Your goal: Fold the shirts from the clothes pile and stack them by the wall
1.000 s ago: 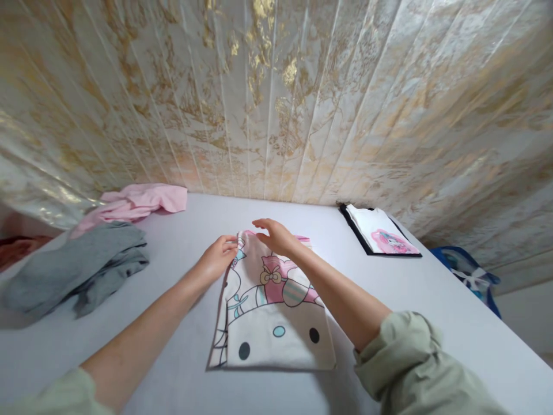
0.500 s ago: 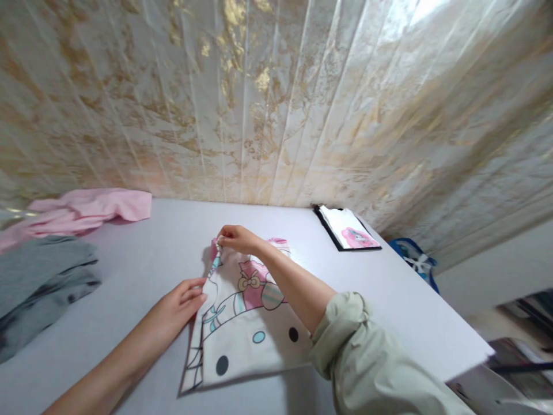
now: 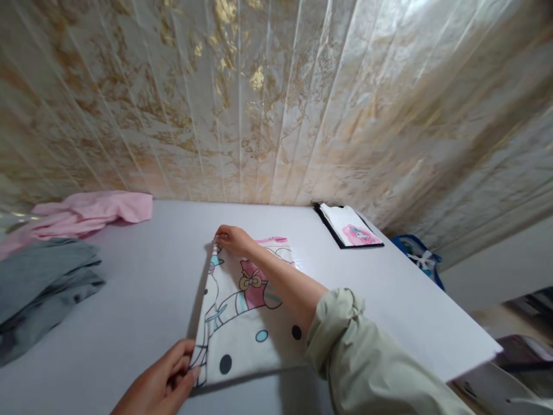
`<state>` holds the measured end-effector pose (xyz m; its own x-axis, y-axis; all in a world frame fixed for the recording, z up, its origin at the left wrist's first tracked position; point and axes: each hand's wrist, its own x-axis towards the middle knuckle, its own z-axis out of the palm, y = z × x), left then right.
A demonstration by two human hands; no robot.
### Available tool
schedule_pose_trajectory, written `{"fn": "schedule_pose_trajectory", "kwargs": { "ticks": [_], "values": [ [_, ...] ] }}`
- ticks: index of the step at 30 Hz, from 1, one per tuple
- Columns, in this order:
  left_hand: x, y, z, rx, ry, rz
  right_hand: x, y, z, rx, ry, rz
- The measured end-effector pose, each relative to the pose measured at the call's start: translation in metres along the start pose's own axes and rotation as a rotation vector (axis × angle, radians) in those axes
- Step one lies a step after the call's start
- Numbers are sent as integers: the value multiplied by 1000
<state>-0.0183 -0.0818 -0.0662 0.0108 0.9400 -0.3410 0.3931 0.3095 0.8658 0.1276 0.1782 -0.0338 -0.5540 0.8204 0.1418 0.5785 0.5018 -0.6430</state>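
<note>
A folded white shirt (image 3: pixel 235 346) with a cartoon print and pink trim lies in front of me on the white table (image 3: pixel 142 323). My right hand (image 3: pixel 235 238) reaches across it and pinches the top left corner, its fingertips partly hidden behind the fabric. At the bottom left corner, my left hand (image 3: pixel 162 380) grips the layers between thumb and fingers. The shirt's left edge is held slightly up between the two hands. My right forearm covers part of the shirt's right side.
Crumpled grey clothing (image 3: pixel 47 288) and a pink garment (image 3: pixel 99 210) lie at the left. A folded white top (image 3: pixel 345 222) rests on a black folded item (image 3: pixel 330 230) at the back right. Beyond the table's right edge is a blue bag (image 3: pixel 417 253). A gold-patterned curtain (image 3: pixel 242 115) hangs behind.
My right hand has moved left to the shirt's top left corner and taken hold. My left hand has slid down the left edge to the bottom corner. The view has swung right.
</note>
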Motion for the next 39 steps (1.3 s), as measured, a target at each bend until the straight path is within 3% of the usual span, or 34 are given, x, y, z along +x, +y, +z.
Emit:
{"fn": "schedule_pose_trajectory", "kwargs": {
  "ticks": [4,6,11,14,16,20,24,32,39],
  "values": [
    [-9,24,-6,77,2,22,2,0,6,-33,-6,58],
    [-9,28,-12,100,19,16,2,1,-2,3,-14,44],
    [10,37,-42,189,111,65,-26,23,-68,-31,130,37],
    [45,53,-60,324,198,172,-65,50,-107,-150,198,193],
    [78,67,-65,394,230,255,-95,65,-120,-208,212,293],
    [146,89,-59,492,334,317,-138,80,-110,-171,209,426],
    [188,97,-46,518,301,344,-147,81,-89,-124,265,472],
    [194,97,-41,469,210,246,-132,92,-73,75,371,483],
    [198,118,-42,469,70,152,-128,80,-73,22,308,535]
  ]
}}
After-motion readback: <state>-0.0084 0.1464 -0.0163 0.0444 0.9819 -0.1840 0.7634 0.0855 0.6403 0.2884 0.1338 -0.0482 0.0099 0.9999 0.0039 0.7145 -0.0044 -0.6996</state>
